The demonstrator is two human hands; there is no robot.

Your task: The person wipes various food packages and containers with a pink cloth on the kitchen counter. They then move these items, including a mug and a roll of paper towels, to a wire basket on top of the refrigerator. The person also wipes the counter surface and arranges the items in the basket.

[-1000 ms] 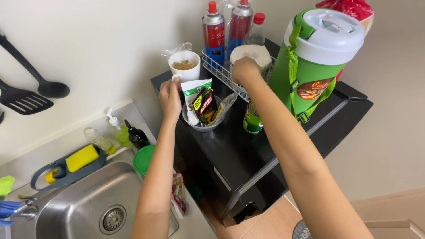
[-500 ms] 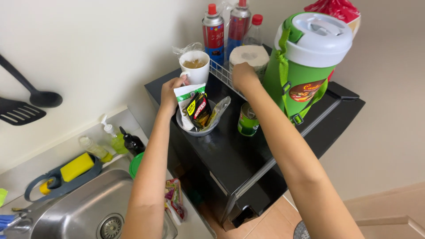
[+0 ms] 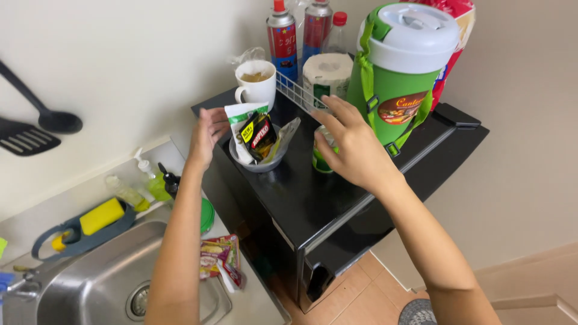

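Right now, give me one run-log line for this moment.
left hand: touching packets in small bowl | right hand: open, at green can | surface: black appliance top

Being counted: two spray cans (image 3: 283, 36), one mug (image 3: 256, 84), one paper roll (image 3: 327, 72), one green jug (image 3: 406, 66), two hanging utensils (image 3: 36, 123).

A green water jug (image 3: 402, 90) with white lid, a white mug (image 3: 257, 86), red-capped spray cans (image 3: 282, 37), a yellow sponge (image 3: 102, 215).

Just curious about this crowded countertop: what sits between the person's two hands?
In the head view, a small grey bowl stuffed with sachets sits between the left hand and right hand.
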